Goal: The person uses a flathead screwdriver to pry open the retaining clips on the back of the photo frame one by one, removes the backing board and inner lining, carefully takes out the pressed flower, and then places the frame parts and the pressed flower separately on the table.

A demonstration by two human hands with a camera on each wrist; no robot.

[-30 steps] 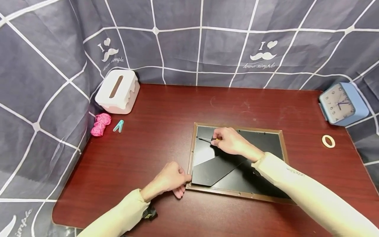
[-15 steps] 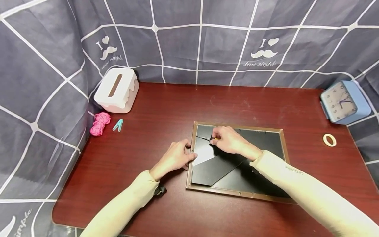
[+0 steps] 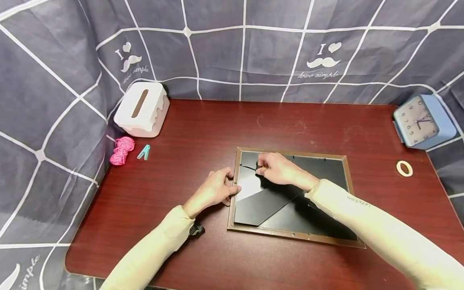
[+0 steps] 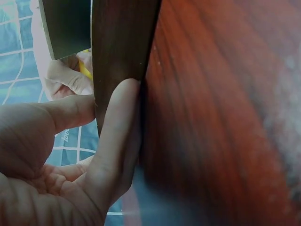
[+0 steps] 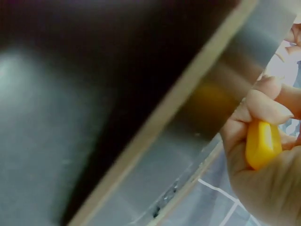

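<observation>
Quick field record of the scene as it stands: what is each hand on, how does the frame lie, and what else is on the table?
left hand: grips left edge of picture frame
right hand: pinches yellow-handled tool, tip on the frame's black backing
frame: face down on table
far left: tissue box, pink yarn, clip
far right: clock, tape roll

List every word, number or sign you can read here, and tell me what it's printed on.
"I", a heart and a moustache, over "love simple": the grey backdrop cloth, printed again at the left.
Hour numbers, of which "9 8 7 6 5 4" show: the blue clock.
Small lettering on the right sleeve: too blurred to read.
</observation>
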